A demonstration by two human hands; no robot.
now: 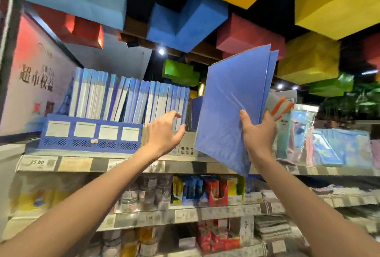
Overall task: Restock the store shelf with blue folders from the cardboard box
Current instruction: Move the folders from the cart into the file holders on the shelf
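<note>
Gripping glossy blue folders [230, 100] by lower edge — right hand [258, 133]; left hand [162, 131] spread, fingertips touching shelved folders [127, 97].

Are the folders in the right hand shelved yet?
Out: right hand grips the blue folders tilted in mid-air, beside the shelved row.

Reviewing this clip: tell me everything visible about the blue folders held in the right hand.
The blue folders are a thin stack, at least two, plain blue with a glossy, plastic-like sheen. They hang in the air, tilted, top leaning right, before the top shelf. Only the right hand touches them, gripping the lower right edge, thumb in front.
</note>
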